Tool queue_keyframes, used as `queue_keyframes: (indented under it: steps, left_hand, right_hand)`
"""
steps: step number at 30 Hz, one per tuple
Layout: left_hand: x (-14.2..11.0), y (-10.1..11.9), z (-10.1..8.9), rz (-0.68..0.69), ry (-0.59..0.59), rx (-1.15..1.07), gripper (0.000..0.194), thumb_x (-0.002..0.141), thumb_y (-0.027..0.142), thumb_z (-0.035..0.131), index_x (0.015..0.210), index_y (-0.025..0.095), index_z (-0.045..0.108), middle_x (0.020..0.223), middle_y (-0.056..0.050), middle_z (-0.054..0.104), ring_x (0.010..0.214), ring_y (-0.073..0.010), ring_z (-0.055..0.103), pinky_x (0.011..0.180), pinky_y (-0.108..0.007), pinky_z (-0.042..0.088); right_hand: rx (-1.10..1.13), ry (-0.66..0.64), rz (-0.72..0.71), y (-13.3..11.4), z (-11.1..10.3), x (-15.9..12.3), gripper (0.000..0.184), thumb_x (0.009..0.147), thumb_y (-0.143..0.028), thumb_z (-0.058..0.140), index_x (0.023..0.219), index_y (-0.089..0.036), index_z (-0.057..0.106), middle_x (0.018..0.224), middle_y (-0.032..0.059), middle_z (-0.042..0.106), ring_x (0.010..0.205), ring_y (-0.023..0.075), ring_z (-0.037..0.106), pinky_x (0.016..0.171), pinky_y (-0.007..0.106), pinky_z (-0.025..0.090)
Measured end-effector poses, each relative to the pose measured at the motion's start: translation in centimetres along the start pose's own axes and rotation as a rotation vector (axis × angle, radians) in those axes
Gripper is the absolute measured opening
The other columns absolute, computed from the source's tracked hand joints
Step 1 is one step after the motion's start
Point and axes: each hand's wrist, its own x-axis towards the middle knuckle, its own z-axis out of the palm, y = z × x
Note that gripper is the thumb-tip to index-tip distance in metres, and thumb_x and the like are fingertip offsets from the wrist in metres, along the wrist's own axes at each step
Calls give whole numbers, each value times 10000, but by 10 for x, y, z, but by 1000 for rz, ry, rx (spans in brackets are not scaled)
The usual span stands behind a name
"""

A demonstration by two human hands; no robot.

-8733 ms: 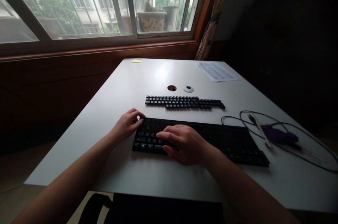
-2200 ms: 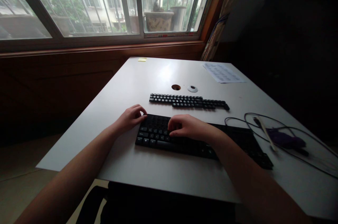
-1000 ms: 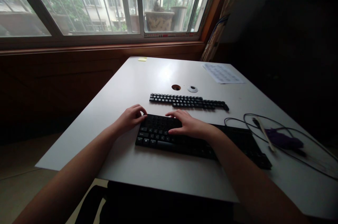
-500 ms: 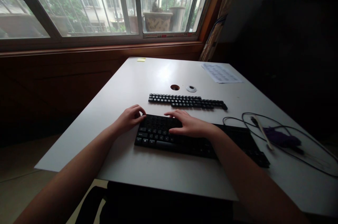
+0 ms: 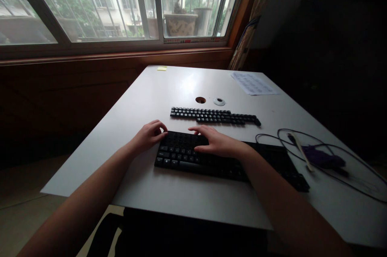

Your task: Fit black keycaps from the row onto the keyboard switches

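A black keyboard (image 5: 193, 164) lies near the table's front edge. Its lower left rows carry keycaps, while the upper rows look bare and dark. At its far left corner, my left hand (image 5: 149, 135) has thumb and fingertips pinched together on the keyboard's edge. My right hand (image 5: 219, 142) rests across the middle of the keyboard, thumb apart from the stretched fingers, which reach to the far edge. Hand and forearm hide part of the keys. Just beyond stand rows of loose black keycaps (image 5: 213, 115), lined up on the tabletop.
The white table (image 5: 136, 99) has a cable hole (image 5: 200, 100) with a round cover (image 5: 219, 101) beside it. Printed sheets (image 5: 254, 84) and a yellow sticky note (image 5: 161, 68) lie at the back. To the right are a black cable (image 5: 281, 138), a pale stick (image 5: 302, 154) and purple cloth (image 5: 323, 157).
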Motion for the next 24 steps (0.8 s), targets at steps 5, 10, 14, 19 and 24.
queue_keyframes:
  steps: [5,10,14,19,24]
  left_hand:
    - [1,-2,1,-2,-6,6,127,959,300,621,956,191,684,912,-16,589,686,-114,573,650,-260,468]
    - [-2,8,1,63,54,47,132,952,301,630,1026,215,699,1072,-72,630,931,-200,613,779,-330,540]
    - [-9,38,-6,248,6,117,154,924,253,672,1052,277,754,1249,-77,635,1192,-282,503,1042,-496,466]
    - [-14,68,-10,430,-161,54,195,890,231,694,1035,305,801,1237,-87,648,1198,-300,492,1069,-512,456]
    - [-14,71,-8,416,-189,80,191,887,253,722,1033,334,813,1223,-84,665,1200,-303,498,1063,-517,471]
  right_hand:
    - [16,-4,-6,1,0,0,719,871,-514,720,1506,-320,446,1335,89,583,1268,283,522,1126,485,405]
    - [2,-1,-4,0,0,-1,705,865,-436,731,1501,-321,450,1336,84,577,1272,274,519,1122,475,414]
    - [-7,16,-11,1,1,0,643,897,-417,696,1488,-319,462,1342,84,584,1274,272,524,1128,483,407]
    - [-12,6,-5,1,1,0,631,902,-461,690,1478,-319,474,1366,90,567,1277,273,523,1117,473,419]
    - [-22,14,-19,2,2,1,618,898,-458,691,1466,-328,486,1381,83,562,1287,282,513,1120,476,417]
